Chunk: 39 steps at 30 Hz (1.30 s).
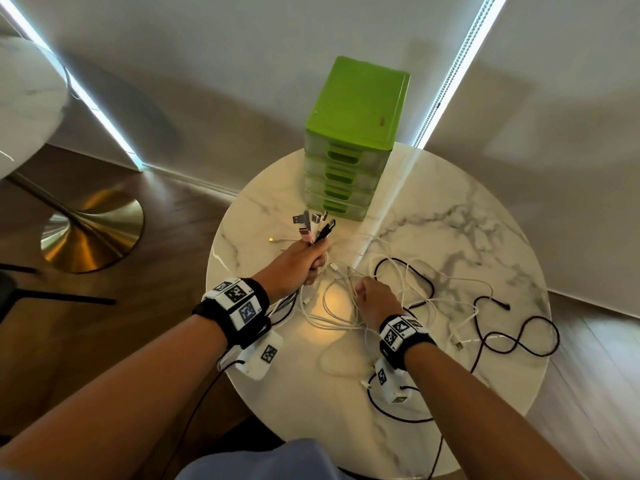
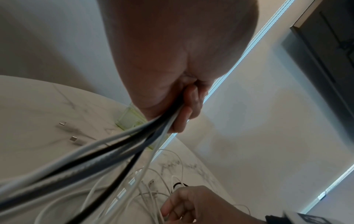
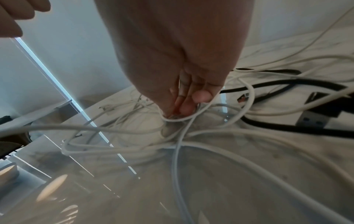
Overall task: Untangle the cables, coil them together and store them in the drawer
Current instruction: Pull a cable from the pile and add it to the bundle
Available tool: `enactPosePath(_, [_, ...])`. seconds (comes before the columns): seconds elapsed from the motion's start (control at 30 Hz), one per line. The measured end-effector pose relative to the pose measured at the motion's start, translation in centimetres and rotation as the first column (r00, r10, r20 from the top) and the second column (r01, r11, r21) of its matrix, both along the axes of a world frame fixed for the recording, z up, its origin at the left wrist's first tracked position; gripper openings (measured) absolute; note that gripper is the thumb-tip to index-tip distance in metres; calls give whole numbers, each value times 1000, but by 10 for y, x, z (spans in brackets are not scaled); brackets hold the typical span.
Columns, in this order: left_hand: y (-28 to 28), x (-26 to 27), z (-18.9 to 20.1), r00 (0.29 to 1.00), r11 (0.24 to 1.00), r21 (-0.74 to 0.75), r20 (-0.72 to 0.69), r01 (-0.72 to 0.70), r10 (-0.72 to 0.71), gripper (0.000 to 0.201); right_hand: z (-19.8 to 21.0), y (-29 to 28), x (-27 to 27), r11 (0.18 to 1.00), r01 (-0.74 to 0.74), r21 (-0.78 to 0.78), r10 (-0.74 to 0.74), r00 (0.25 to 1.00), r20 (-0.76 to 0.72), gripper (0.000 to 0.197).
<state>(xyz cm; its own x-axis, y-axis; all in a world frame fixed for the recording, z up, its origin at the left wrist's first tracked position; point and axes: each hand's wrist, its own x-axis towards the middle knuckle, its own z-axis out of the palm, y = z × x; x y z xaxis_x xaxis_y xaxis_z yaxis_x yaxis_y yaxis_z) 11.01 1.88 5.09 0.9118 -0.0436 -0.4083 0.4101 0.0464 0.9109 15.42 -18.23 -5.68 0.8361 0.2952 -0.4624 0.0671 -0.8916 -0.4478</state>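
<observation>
White and black cables [image 1: 408, 292] lie tangled across the round marble table [image 1: 485, 237]. My left hand [image 1: 306, 259] grips a bundle of cable ends, whose plugs [image 1: 315, 225] fan out above the fist; in the left wrist view the bundle [image 2: 118, 145] runs out from under the curled fingers [image 2: 184, 118]. My right hand [image 1: 372, 297] reaches down into the tangle at the table's middle, and its fingertips [image 3: 184, 108] pinch a white cable loop [image 3: 178, 120]. A green drawer unit [image 1: 349, 143] stands at the table's far side with all its drawers shut.
Two loose cable plugs [image 2: 67, 130] lie on the marble left of the drawer unit. Black cable loops [image 1: 512, 337] reach the table's right edge. A gold-based stand [image 1: 86, 233] is on the wooden floor at left. Walls close in behind the table.
</observation>
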Motion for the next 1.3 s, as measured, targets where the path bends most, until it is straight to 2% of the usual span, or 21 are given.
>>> enactPosePath(0.13, [0,2,-2,999,999,-3,9,-32,32,37,20,2,1,994,-104,32,106,993,-55,22])
enactPosePath(0.27, [0,5,-10,994,995,19,39,-99,99,29,68,-9,17,956,-255,146,266,963,-55,21])
enactPosePath(0.37, [2,7,-17,991,992,40,55,-122,120,26,103,-19,28,938,-314,147,307,949,70,24])
enactPosePath(0.5, [-6,6,-9,999,999,19,25,-47,46,26,128,-25,21,917,-314,246,230,920,316,23])
enactPosePath(0.6, [-16,3,2,998,998,35,50,49,-50,37,137,-21,4,897,-337,286,222,903,367,23])
enactPosePath(0.77, [-20,0,-3,998,998,38,45,49,-50,36,139,-21,-24,872,-276,404,172,946,274,19])
enactPosePath(0.9, [-18,1,-7,997,948,313,43,49,-66,36,129,-37,-33,911,-270,311,170,935,313,21])
enactPosePath(0.97, [-14,1,-10,999,938,347,28,14,-25,37,125,-49,-31,933,-215,289,124,945,303,23])
enactPosePath(1.03, [-9,0,-11,1000,921,389,25,0,-10,42,127,-57,-27,946,-117,304,25,957,289,16])
enactPosePath(1.1, [-7,-1,-10,999,903,429,30,1,-15,45,134,-62,-22,926,9,378,-122,953,277,13])
enactPosePath(1.17, [-7,-4,-6,999,896,444,35,17,-37,45,142,-62,-20,873,82,480,-218,947,234,13])
enactPosePath(1.23, [-8,-6,-5,996,902,428,33,56,-77,42,152,-55,-21,844,74,531,-206,959,193,13])
enactPosePath(1.3, [-8,-8,-8,993,936,339,35,93,-111,38,163,-44,-26,816,31,578,-171,967,189,11])
